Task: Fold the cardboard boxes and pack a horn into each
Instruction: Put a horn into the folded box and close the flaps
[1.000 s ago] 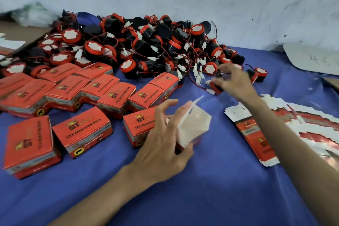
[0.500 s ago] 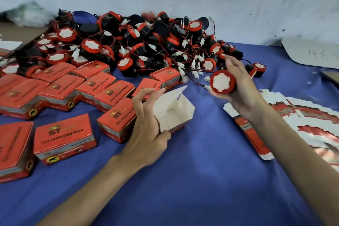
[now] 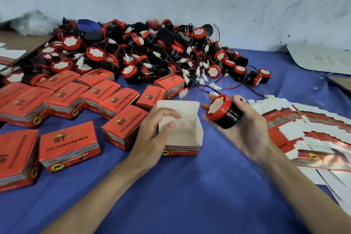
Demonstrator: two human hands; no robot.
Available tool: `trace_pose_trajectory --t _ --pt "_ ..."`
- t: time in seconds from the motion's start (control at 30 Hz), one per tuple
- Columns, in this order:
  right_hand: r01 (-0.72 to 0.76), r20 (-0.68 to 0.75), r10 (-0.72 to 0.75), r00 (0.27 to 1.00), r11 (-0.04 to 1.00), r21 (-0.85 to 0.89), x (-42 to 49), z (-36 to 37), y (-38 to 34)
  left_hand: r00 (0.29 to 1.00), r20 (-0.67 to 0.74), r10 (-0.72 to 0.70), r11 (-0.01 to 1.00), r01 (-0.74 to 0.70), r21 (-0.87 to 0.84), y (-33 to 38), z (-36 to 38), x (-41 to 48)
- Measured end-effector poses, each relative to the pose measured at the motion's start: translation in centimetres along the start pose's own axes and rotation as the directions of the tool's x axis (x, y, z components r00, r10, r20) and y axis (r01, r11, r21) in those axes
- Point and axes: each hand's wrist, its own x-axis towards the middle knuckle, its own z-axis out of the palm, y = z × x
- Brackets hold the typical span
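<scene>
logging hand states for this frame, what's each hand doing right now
left hand: grips the open box by its left wall.
right hand: holds a horn, not yet in the box.

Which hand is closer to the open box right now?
Left. The left hand grips the open box by its left wall; the right hand holds a horn just right of it.
</scene>
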Motion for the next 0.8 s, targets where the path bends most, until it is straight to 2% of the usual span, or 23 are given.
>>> trace_pose_trajectory --t 0.03,0.07,0.1,0.13,0.17,0.2,0.23,0.27,0.3,0.33,0.4,0.43,0.5,0.57,0.6,0.63,0.67,0.73,0.8 --pt "-0.021 0.043 0.016 0.999 0.991 0.135 -0.1 0.2 0.1 1.0 0.0 0.0 1.0 0.0 0.03 -0.2 0.1 0.0" --pt "-0.036 0.088 0.02 0.996 0.982 0.184 -0.1 0.3 0.2 1.0 0.004 0.013 0.997 -0.013 0.075 -0.3 0.2 0.0" --pt "-0.035 0.123 0.015 0.992 0.987 0.156 0.0 0.2 0.6 0.999 0.02 0.033 0.993 -0.035 0.114 -0.4 0.3 0.0" --pt "0.004 0.141 -0.006 0.99 1.0 0.014 0.0 0.0 1.0 0.998 0.034 0.043 0.989 -0.048 0.139 -0.5 0.4 0.0" --pt "0.089 0.155 -0.051 0.987 0.965 -0.248 0.0 -0.4 1.3 0.998 0.044 0.049 0.987 -0.055 0.15 -0.6 0.4 0.0" --pt "0.19 0.183 -0.103 0.978 0.806 -0.561 0.0 -0.9 1.6 0.998 0.041 0.049 0.986 -0.055 0.157 -0.7 0.5 0.0" --pt "0.245 0.212 -0.126 0.969 0.58 -0.777 0.1 -1.4 1.9 0.998 0.031 0.05 0.986 -0.054 0.159 -0.8 0.4 0.1" --pt "0.293 0.26 -0.135 0.956 0.371 -0.881 0.1 -2.0 2.1 0.999 0.018 0.046 0.985 -0.048 0.165 -0.9 0.4 0.1" --pt "0.32 0.295 -0.14 0.945 0.227 -0.92 0.2 -2.5 2.3 0.999 0.007 0.042 0.983 -0.042 0.177 -1.0 0.4 0.1" --pt "0.305 0.284 -0.133 0.95 0.183 -0.935 0.2 -2.9 2.3 0.999 -0.002 0.039 0.981 -0.038 0.19 -1.0 0.4 0.1" --pt "0.217 0.189 -0.148 0.971 0.208 -0.954 0.2 -2.7 2.2 0.999 -0.016 0.035 0.98 -0.031 0.196 -1.0 0.5 0.1" --pt "0.2 0.166 -0.186 0.968 0.183 -0.962 0.3 -2.8 2.1 0.999 -0.022 0.033 0.981 -0.028 0.194 -1.0 0.5 0.1" --pt "0.247 0.223 -0.311 0.924 0.039 -0.968 0.4 -2.8 1.7 0.999 -0.023 0.035 0.98 -0.03 0.197 -1.0 0.5 0.2" --pt "0.347 0.379 -0.359 0.853 -0.153 -0.925 0.7 -3.1 1.4 0.999 -0.017 0.036 0.98 -0.032 0.197 -1.0 0.4 0.2" --pt "0.377 0.413 -0.301 0.86 -0.17 -0.91 0.8 -3.4 1.4 0.999 -0.015 0.035 0.98 -0.031 0.195 -1.0 0.4 0.2" --pt "0.375 0.387 -0.195 0.901 -0.096 -0.922 0.8 -3.5 1.3 0.999 -0.013 0.033 0.981 -0.03 0.193 -1.0 0.4 0.2" --pt "0.332 0.33 -0.052 0.942 0.029 -0.943 0.8 -3.4 1.4 0.999 -0.012 0.032 0.981 -0.029 0.191 -1.0 0.4 0.2" --pt "0.186 0.229 0.193 0.954 0.218 -0.958 0.6 -3.6 1.3 0.999 -0.016 0.03 0.982 -0.027 0.189 -1.1 0.4 0.2" --pt "0.12 0.213 0.246 0.946 0.346 -0.93 0.7 -4.4 1.2 1.0 -0.019 0.021 0.983 -0.017 0.184 -1.0 0.5 0.1"
